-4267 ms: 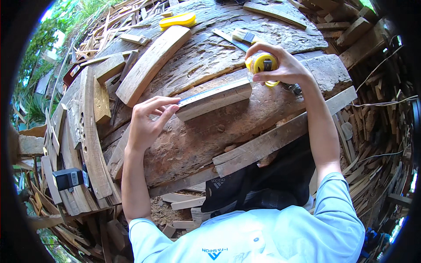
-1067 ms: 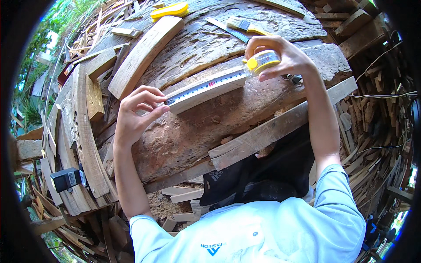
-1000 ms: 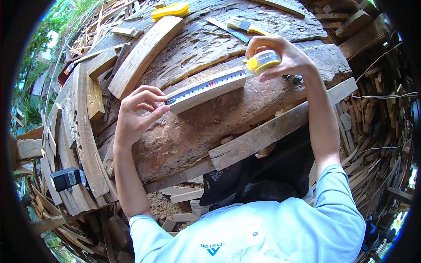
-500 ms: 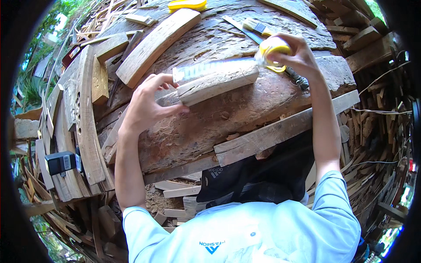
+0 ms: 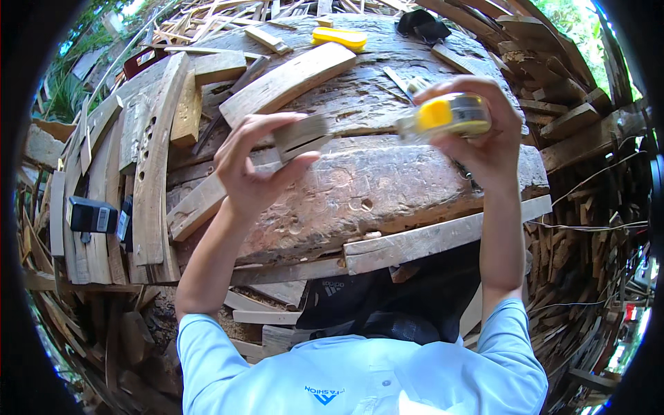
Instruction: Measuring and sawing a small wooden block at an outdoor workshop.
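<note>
Both hands have come up off the tabletop (image 5: 360,187) since a moment ago, and the tape is no longer stretched along the wood. Now the left hand (image 5: 252,166) grips a short wood block (image 5: 301,135) by its end, lifted above the big slab. Beside it, the right hand (image 5: 477,131) is closed around a yellow tape measure (image 5: 446,116), also held up in the air.

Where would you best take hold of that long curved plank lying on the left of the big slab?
Probably at the middle of the curved plank, coming down from above and pinching across its narrow width. It lies flat, its long edges look exposed there, and a middle grip should keep it balanced. Its lower end sits among other boards, which would likely crowd fingers.
</note>
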`<state>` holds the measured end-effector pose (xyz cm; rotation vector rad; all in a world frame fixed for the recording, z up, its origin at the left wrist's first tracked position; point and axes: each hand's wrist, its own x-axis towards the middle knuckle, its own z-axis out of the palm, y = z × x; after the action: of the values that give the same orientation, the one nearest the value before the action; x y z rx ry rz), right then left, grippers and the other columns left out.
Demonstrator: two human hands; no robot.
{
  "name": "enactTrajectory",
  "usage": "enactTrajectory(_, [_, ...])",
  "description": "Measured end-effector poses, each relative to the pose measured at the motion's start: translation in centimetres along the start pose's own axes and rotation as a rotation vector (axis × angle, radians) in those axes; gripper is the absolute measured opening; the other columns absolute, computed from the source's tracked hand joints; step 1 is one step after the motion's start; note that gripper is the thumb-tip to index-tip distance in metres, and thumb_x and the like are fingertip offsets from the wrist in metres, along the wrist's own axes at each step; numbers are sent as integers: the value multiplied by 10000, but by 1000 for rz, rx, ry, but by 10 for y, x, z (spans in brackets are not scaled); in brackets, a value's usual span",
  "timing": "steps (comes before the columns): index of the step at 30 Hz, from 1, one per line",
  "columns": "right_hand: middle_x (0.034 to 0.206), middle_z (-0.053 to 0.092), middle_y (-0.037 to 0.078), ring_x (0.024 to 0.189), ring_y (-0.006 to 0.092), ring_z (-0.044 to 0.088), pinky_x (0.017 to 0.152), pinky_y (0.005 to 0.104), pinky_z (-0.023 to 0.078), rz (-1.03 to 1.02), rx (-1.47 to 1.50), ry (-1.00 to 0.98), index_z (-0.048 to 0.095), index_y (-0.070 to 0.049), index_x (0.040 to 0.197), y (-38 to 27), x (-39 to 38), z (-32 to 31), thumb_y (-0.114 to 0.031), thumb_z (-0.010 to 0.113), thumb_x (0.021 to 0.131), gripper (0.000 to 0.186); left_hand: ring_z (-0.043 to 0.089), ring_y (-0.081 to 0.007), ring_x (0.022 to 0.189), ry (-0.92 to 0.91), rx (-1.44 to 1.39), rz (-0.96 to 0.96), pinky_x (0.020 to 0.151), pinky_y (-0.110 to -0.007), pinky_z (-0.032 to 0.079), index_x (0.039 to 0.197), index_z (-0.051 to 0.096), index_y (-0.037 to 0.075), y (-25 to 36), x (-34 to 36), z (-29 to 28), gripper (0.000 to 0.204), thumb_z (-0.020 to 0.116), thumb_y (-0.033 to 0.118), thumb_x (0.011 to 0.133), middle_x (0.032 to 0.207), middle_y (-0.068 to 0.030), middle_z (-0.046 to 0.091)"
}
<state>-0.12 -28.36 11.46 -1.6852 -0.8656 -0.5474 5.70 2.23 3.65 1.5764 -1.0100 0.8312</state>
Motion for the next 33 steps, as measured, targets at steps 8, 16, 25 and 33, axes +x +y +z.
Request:
enactTrajectory(8, [1054,771,51,919,194,767,809,323,624,-170,-441,-381,727,-116,1151,-34,78,80,-175,938,733,472,728,-224,845,-15,106,-99,775,-332,591,1140,741,55,3,2,2,524,949,140,667,970,-98,762])
enactTrajectory(16, [1063,758,59,942,260,762,818,365,626,-171,-490,-362,684,-146,1183,-29,70,91,-241,911,749,498,731,-211,873,-33,84,-130,769,-320,578,1093,726,6,4,-2,-1,484,953,166,696,957,-98,739])
enactTrajectory(25, [1072,768,49,965,206,767,826,342,620,-65,-525,-330,707,-131,1173,-23,56,58,-191,903,786,438,720,-193,792,-5,108,-104,722,-328,591,1084,742,56,-1,-1,-4,466,959,256,723,878,-79,741])
enactTrajectory(33, [1071,772,58,945,196,770,815,342,620,13,-546,-319,700,-139,1198,6,25,37,-211,895,809,441,745,-234,902,-73,141,210,773,-354,614,1271,704,99,-7,4,-9,565,918,230,765,1110,-102,776])
